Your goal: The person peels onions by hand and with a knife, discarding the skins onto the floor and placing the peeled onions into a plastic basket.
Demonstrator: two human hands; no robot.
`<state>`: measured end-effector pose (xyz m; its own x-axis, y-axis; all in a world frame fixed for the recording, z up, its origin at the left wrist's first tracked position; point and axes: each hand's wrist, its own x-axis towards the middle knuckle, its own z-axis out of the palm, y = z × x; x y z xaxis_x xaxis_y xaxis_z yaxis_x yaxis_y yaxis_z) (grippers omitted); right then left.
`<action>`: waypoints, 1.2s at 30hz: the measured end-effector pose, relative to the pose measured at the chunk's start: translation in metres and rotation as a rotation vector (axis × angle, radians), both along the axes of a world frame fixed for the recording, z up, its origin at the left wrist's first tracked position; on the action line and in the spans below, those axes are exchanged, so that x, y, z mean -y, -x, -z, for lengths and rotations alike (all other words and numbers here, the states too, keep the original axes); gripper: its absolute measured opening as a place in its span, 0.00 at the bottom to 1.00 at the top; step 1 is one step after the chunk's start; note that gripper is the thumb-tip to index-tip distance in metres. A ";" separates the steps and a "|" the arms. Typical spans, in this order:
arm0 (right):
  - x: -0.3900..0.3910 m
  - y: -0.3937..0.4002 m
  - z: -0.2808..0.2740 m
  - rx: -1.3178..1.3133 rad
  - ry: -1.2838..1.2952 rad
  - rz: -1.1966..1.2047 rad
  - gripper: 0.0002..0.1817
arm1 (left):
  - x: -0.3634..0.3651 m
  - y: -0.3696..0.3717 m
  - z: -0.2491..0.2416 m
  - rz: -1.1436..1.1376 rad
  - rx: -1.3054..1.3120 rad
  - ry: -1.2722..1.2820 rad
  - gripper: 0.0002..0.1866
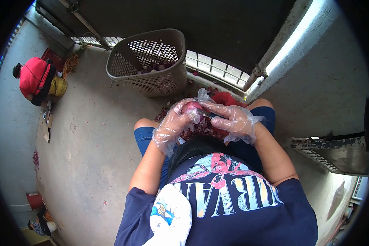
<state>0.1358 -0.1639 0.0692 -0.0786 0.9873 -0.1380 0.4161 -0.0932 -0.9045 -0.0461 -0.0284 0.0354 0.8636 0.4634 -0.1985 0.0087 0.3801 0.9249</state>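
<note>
My left hand (pixel 174 123), in a clear plastic glove, is closed around a red onion (pixel 192 108) held above my lap. Its exposed side is pinkish-purple. Beside it, my right hand (pixel 236 120), gloved the same way, has its fingers stretched toward the onion with the thumb apart. Whether the right fingertips touch the onion is hard to make out. Below both hands lie loose onion skins (pixel 205 128) between my knees. Red netting or cloth (pixel 226 99) shows just beyond my right hand.
A tall perforated plastic basket (pixel 162 84) with onions inside stands ahead, near a dark panel and barred opening. A person in a red top (pixel 36 78) bends at the far left by a yellow bucket (pixel 58 86). A red bucket (pixel 35 201) stands lower left. A metal-framed panel (pixel 336 149) stands right.
</note>
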 end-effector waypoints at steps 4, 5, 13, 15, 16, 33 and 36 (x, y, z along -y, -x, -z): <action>0.000 0.001 -0.003 0.009 0.018 -0.025 0.32 | -0.009 0.001 0.005 0.019 -0.048 -0.110 0.23; 0.000 0.001 -0.002 0.029 0.015 -0.025 0.31 | -0.011 0.002 0.007 0.013 -0.080 -0.240 0.22; -0.001 0.015 -0.005 0.102 0.033 0.113 0.28 | -0.010 -0.005 0.005 -0.044 -0.148 -0.681 0.23; -0.003 0.013 0.001 0.101 0.091 0.145 0.27 | -0.001 -0.004 -0.002 -0.059 -0.163 -0.706 0.24; -0.003 0.011 0.004 0.102 0.092 0.143 0.27 | 0.000 -0.005 -0.006 -0.039 -0.182 -0.663 0.23; 0.004 -0.002 -0.001 0.068 0.002 0.002 0.31 | -0.009 -0.005 -0.018 0.069 -0.225 -0.481 0.24; 0.004 -0.003 -0.003 0.084 0.009 -0.020 0.31 | -0.010 -0.004 -0.021 0.090 -0.232 -0.470 0.24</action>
